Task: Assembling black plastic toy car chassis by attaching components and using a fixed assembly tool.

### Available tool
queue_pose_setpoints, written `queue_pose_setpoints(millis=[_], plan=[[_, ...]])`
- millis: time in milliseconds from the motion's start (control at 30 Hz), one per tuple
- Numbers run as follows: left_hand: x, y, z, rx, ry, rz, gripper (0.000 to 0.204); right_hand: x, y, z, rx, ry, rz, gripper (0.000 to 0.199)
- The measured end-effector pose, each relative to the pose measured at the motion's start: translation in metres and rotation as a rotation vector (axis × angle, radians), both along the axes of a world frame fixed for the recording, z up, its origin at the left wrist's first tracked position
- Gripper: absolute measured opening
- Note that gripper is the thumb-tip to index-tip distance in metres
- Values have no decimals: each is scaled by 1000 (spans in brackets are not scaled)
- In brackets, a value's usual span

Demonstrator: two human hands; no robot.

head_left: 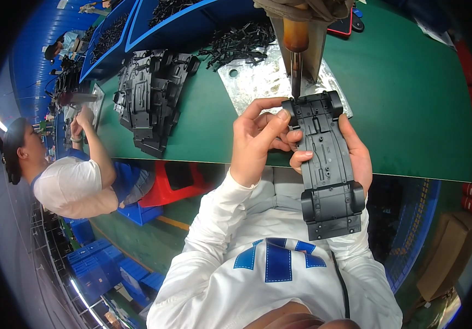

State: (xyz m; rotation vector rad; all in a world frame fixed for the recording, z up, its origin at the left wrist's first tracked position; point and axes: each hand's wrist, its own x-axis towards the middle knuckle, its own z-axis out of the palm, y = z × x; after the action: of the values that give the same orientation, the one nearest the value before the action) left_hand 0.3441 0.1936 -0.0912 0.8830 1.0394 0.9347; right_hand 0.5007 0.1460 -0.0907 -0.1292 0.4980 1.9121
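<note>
Chassis (326,164): black toy-car underside, long axis running away from the body, held over the table (411,98) edge. Left hand (258,140) pinches its far-left corner; right hand (359,156) cups beneath, fingers curled onto it. Driver bit (296,82) touches the far end, just beyond the left grip. Chassis stack (151,98) lies well left.

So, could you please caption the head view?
Both hands hold a black toy-car chassis under a hanging screwdriver.
</note>
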Motion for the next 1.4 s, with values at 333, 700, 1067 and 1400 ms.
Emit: queue_pose_setpoints(millis=[333, 700, 1067, 1400], plan=[[-1, 0, 0, -8, -9, -18, 40, 1, 0, -5, 24, -11, 11, 52], [-10, 8, 0, -111, -8, -97, 43, -2, 5, -16, 59, 33, 41, 55], [-17, 9, -11, -198, -265, -46, 39, -4, 10, -23, 90, 36, 77, 58], [-14, 13, -12, -221, -308, -33, 38, -2, 13, -25, 70, 42, 79, 56]])
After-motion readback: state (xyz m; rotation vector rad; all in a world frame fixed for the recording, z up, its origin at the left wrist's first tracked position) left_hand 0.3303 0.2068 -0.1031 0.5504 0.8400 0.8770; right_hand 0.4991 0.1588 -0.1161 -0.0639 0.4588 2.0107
